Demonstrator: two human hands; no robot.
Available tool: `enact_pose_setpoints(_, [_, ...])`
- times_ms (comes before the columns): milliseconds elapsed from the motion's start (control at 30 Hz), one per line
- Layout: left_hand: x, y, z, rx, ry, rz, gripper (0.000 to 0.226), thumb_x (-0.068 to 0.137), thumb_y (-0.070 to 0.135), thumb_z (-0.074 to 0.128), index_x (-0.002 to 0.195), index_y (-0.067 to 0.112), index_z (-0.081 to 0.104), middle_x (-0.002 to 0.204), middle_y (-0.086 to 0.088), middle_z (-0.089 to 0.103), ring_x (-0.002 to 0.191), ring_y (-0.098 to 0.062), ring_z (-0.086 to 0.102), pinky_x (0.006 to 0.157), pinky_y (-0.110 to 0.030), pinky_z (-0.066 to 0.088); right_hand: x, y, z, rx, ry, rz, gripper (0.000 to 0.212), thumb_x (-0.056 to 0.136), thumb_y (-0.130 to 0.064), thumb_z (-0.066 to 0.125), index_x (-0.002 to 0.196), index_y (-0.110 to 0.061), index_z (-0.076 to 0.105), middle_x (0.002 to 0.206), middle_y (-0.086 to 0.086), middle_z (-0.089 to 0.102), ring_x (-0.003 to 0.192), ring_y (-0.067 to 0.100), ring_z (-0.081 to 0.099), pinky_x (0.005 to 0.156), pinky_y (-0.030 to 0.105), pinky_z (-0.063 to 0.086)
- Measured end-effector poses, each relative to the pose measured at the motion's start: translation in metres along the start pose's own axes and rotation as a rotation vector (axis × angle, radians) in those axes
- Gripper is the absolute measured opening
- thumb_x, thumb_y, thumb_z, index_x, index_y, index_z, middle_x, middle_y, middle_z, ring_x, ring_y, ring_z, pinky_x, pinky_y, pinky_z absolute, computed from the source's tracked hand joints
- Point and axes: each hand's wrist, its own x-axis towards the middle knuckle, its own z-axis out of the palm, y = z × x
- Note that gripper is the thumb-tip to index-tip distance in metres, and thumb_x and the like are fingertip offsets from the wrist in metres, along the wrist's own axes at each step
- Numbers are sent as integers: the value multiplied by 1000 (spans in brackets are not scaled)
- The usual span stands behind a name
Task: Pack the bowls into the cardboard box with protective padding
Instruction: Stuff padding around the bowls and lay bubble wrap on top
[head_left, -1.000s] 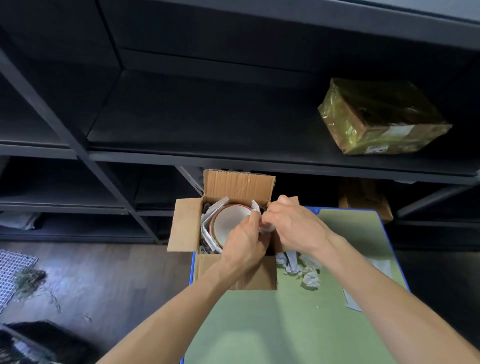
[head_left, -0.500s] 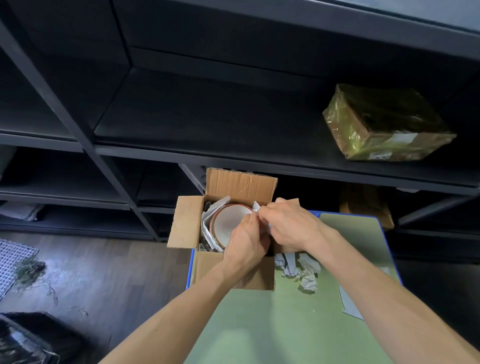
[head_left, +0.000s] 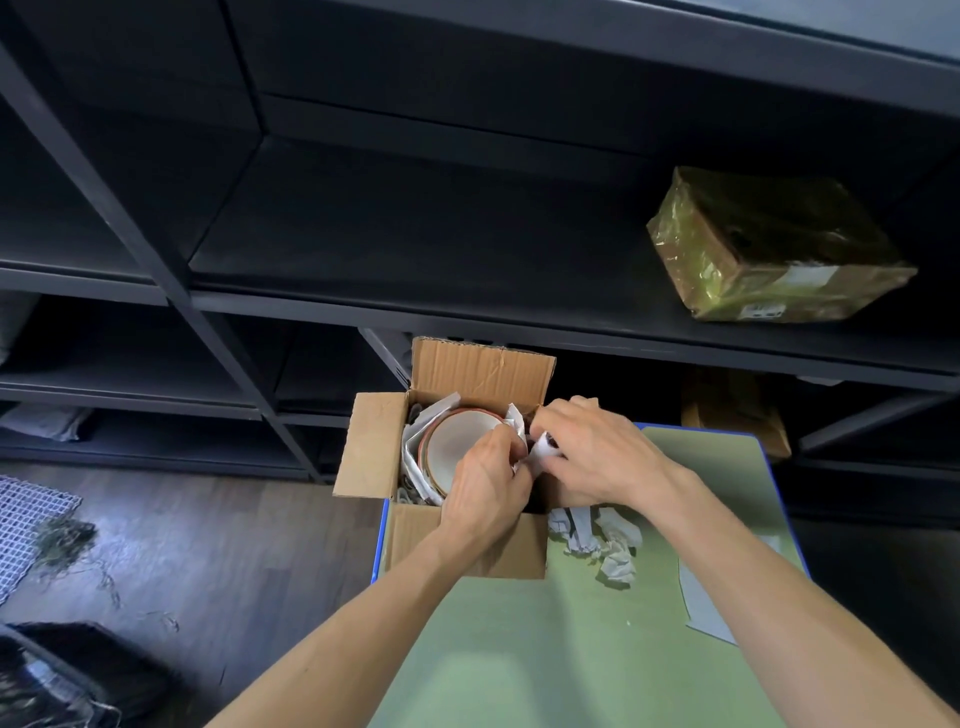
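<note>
My left grip (head_left: 483, 493) and right grip (head_left: 597, 457) both pinch 1 paper wad (head_left: 543, 451) over the box (head_left: 374, 447). I reckon it goes beside the bowl (head_left: 457, 441) as cushioning.

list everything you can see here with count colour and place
cardboard box: one, brown, open, far left corner of table
bowl: at least one, white with brown rim, inside box
paper padding: several white pieces, in box beside bowl
crumpled paper: small pile, white, on table right of box
flat sheet: one, white, table's right edge
table: one, green, blue edge
parcel: one, yellowish wrap, dark shelf
left hand, right hand: two, over box, fingers pinching one padding piece
</note>
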Motion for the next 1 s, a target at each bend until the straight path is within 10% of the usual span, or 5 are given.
enact_pose_setpoints(367, [-2, 1, -1, -24, -14, -29, 7, 81, 14, 53, 83, 17, 48, 81, 2, 59, 75, -21, 54, 66, -45, 49, 1, -11, 19, -114, 19, -22, 12, 84, -11, 54, 93, -16, 60, 90, 0, 65, 98, 21, 51, 62, 33, 26])
enact_pose_setpoints(533, [-2, 1, -1, -23, -19, -18, 8, 82, 13, 56, 84, 17, 49, 81, 2, 59, 76, -20, 54, 66, -45, 48, -4, -7, 13, 10, 45, 14, 8, 88, -19, 56, 96, -19, 56, 91, -1, 59, 98, 18, 50, 67, 43, 50])
enact_pose_setpoints(833, [-1, 2, -5, -36, -7, -30, 13, 78, 5, 54, 82, 16, 49, 77, 3, 57, 72, -16, 52, 62, -41, 47, -5, -17, 27, -46, 86, 51, 18, 80, -4, 55, 95, -12, 60, 76, 3, 50, 85, 28, 53, 60, 33, 26])
enact_pose_setpoints(1000, [-2, 2, -4, -36, -14, -17, 9, 78, 11, 54, 83, 17, 50, 78, 5, 57, 74, -16, 52, 62, -39, 46, -14, -6, 14, 106, 103, 58, 19, 87, -25, 58, 103, -28, 48, 93, -8, 64, 103, 19, 51, 65, 38, 48])
